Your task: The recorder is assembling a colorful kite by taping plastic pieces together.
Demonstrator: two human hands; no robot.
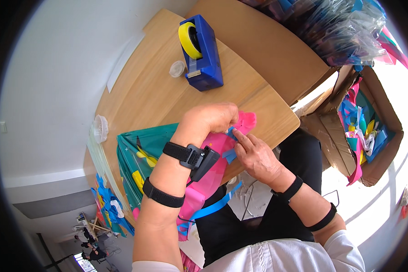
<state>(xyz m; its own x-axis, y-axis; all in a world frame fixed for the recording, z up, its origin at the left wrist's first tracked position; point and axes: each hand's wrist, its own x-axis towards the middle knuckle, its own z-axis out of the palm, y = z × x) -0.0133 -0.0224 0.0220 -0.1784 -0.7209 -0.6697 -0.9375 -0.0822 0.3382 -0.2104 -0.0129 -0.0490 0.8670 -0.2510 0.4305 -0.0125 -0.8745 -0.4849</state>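
Both hands meet mid-frame, left hand (211, 119) curled, right hand (255, 154) fingers pinching.

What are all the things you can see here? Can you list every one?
Tape dispenser: one, blue with a yellow roll, far part of the table.
Small cap: one, white, just left of the dispenser.
Table: one, light wood.
Pink sheet: one, with blue bits, held at the table's near edge.
Teal sheet: one, with yellow shapes, on the table's left part.
Cardboard box: one, brown, with colourful scraps inside, on the right.
Bagged pile: clear plastic, top right.
Left hand: grips the pink sheet.
Right hand: presses on it.
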